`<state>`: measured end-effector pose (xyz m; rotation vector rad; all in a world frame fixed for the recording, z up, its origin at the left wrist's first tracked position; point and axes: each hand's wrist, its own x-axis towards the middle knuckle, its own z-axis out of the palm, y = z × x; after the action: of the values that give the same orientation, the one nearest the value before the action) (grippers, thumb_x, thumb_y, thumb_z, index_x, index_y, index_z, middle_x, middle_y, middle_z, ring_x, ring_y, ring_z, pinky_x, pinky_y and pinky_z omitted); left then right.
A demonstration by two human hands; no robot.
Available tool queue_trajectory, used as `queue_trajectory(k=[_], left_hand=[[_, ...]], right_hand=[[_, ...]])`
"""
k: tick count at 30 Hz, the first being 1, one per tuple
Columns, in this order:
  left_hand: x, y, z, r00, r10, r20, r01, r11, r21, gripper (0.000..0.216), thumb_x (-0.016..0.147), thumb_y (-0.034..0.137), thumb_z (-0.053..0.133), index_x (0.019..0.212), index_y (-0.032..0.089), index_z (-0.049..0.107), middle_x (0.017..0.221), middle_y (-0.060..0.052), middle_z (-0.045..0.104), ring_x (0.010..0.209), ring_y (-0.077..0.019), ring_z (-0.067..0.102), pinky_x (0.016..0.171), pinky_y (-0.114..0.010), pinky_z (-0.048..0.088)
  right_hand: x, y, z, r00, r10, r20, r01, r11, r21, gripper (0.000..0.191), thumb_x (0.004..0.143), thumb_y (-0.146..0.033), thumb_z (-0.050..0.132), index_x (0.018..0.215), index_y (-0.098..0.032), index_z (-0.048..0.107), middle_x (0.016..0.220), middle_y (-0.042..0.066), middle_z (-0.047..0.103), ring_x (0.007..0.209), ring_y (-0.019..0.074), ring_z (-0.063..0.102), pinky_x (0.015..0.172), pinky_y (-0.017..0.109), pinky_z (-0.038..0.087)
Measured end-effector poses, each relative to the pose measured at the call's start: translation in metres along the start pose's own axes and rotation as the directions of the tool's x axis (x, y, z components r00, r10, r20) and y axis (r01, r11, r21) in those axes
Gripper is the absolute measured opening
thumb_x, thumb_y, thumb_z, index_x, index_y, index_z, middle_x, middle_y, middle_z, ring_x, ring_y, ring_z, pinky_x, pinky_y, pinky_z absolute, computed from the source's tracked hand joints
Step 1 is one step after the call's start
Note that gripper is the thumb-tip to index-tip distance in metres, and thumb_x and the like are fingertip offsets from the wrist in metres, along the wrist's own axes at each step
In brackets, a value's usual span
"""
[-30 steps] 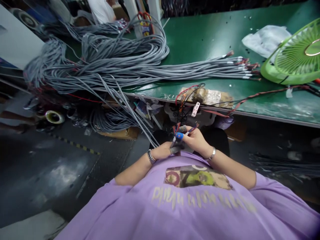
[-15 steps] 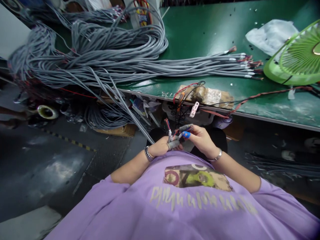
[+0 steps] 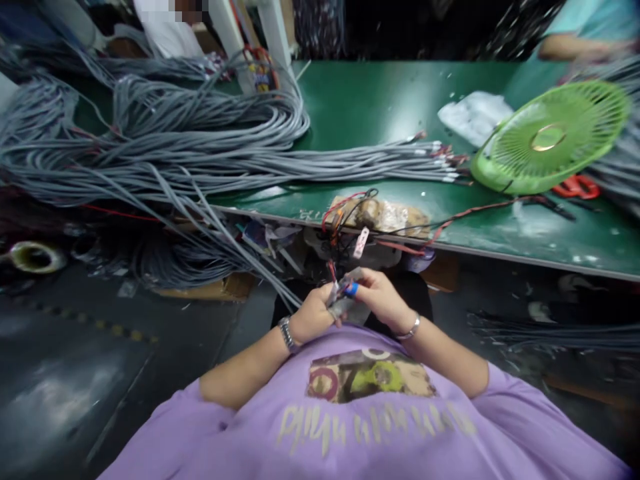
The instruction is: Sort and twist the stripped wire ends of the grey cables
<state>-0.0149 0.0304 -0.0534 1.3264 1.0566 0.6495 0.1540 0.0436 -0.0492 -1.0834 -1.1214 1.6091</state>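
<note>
In front of my purple shirt, my left hand (image 3: 314,316) is closed around the end of a grey cable (image 3: 273,275), which runs down from the bundle on the table. Thin red and dark wires (image 3: 331,269) stick up from that end. My right hand (image 3: 383,300) meets the left one, its thumb and forefinger pinched at the wire ends. Blue tape (image 3: 351,289) wraps the right thumb. Grey coverings (image 3: 341,307) sit on some fingers. Just what lies between the fingertips is blurred.
A large bundle of grey cables (image 3: 210,163) lies along the green table (image 3: 360,100). A green fan (image 3: 550,137), a plastic bag (image 3: 475,115) and red-handled scissors (image 3: 577,187) are on the right. A taped cardboard piece (image 3: 393,217) rests at the edge. Co-workers show across the table.
My view has tilted up and turned right, so the table sits lower and farther left. Both hands stay together at the cable end, the right fingers closer to the left hand.
</note>
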Motion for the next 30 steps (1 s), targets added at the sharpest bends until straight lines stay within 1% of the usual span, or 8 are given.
queue_trajectory(k=[4, 9, 12, 15, 18, 22, 26, 30], left_hand=[[0.003, 0.001, -0.002, 0.999, -0.049, 0.006, 0.049, 0.999, 0.016, 0.027, 0.077, 0.036, 0.071, 0.077, 0.016, 0.053, 0.058, 0.003, 0.062, 0.043, -0.0086, 0.057, 0.041, -0.018, 0.041], [0.004, 0.012, -0.003, 0.997, -0.075, -0.035, 0.073, 0.996, -0.053, 0.036, 0.082, 0.045, 0.066, 0.068, 0.014, 0.055, 0.052, 0.000, 0.061, 0.039, -0.0067, 0.054, 0.040, -0.016, 0.037], [0.004, 0.011, 0.000, 0.995, -0.041, -0.094, 0.023, 0.981, -0.192, 0.041, 0.082, 0.051, 0.065, 0.070, 0.014, 0.056, 0.058, -0.001, 0.065, 0.045, -0.0082, 0.060, 0.040, -0.016, 0.038], [0.006, 0.007, 0.005, 0.989, -0.069, -0.132, 0.018, 0.935, -0.355, 0.043, 0.078, 0.056, 0.069, 0.077, 0.015, 0.055, 0.065, -0.001, 0.067, 0.048, -0.0097, 0.063, 0.040, -0.016, 0.040], [0.007, 0.005, 0.010, 0.982, -0.087, -0.169, 0.006, 0.902, -0.432, 0.046, 0.075, 0.058, 0.071, 0.077, 0.015, 0.054, 0.065, 0.000, 0.067, 0.048, -0.0096, 0.062, 0.042, -0.017, 0.045], [0.006, 0.005, 0.013, 0.976, -0.071, -0.204, -0.027, 0.897, -0.441, 0.048, 0.074, 0.060, 0.070, 0.075, 0.015, 0.053, 0.064, -0.001, 0.067, 0.047, -0.0096, 0.061, 0.040, -0.018, 0.044], [0.005, 0.004, 0.013, 0.982, -0.058, -0.180, -0.023, 0.908, -0.417, 0.046, 0.075, 0.059, 0.071, 0.076, 0.016, 0.054, 0.064, -0.001, 0.066, 0.046, -0.0094, 0.061, 0.039, -0.017, 0.042], [0.004, 0.009, 0.015, 0.987, -0.071, -0.142, 0.024, 0.949, -0.313, 0.044, 0.075, 0.056, 0.071, 0.073, 0.015, 0.054, 0.060, -0.001, 0.065, 0.043, -0.0087, 0.059, 0.039, -0.018, 0.041]], right_hand=[[0.009, -0.003, 0.002, 1.000, -0.019, 0.013, 0.019, 0.997, -0.069, 0.033, 0.061, -0.043, 0.085, 0.070, -0.017, 0.067, 0.067, -0.001, 0.065, 0.061, 0.0118, 0.055, 0.062, 0.026, 0.046], [0.008, -0.008, 0.002, 0.997, 0.048, -0.064, -0.051, 0.998, -0.042, 0.039, 0.060, -0.049, 0.084, 0.075, -0.017, 0.067, 0.061, -0.003, 0.059, 0.052, 0.0083, 0.045, 0.048, 0.023, 0.037], [0.004, -0.008, 0.001, 0.997, 0.011, -0.075, -0.012, 1.000, -0.016, 0.039, 0.062, -0.049, 0.084, 0.073, -0.016, 0.066, 0.061, -0.003, 0.057, 0.051, 0.0078, 0.043, 0.048, 0.023, 0.037], [0.001, -0.004, 0.001, 0.993, -0.046, -0.113, 0.046, 0.999, -0.002, 0.036, 0.066, -0.048, 0.083, 0.070, -0.017, 0.065, 0.060, -0.003, 0.054, 0.051, 0.0078, 0.041, 0.047, 0.023, 0.037], [-0.001, 0.000, 0.001, 0.987, -0.075, -0.142, 0.076, 0.997, 0.001, 0.035, 0.067, -0.046, 0.083, 0.069, -0.018, 0.063, 0.059, -0.003, 0.054, 0.052, 0.0081, 0.042, 0.048, 0.023, 0.037], [-0.001, 0.000, 0.001, 0.988, -0.106, -0.109, 0.101, 0.994, -0.047, 0.034, 0.069, -0.047, 0.081, 0.074, -0.018, 0.065, 0.065, -0.002, 0.059, 0.054, 0.0088, 0.046, 0.049, 0.023, 0.040], [0.003, -0.005, 0.002, 0.991, -0.123, -0.048, 0.119, 0.989, -0.083, 0.036, 0.070, -0.047, 0.081, 0.085, -0.018, 0.066, 0.073, 0.000, 0.064, 0.059, 0.0099, 0.052, 0.053, 0.023, 0.044], [0.005, -0.007, 0.001, 0.993, -0.112, -0.021, 0.109, 0.989, -0.104, 0.034, 0.069, -0.046, 0.081, 0.077, -0.018, 0.065, 0.068, -0.002, 0.063, 0.058, 0.0102, 0.052, 0.058, 0.025, 0.047]])
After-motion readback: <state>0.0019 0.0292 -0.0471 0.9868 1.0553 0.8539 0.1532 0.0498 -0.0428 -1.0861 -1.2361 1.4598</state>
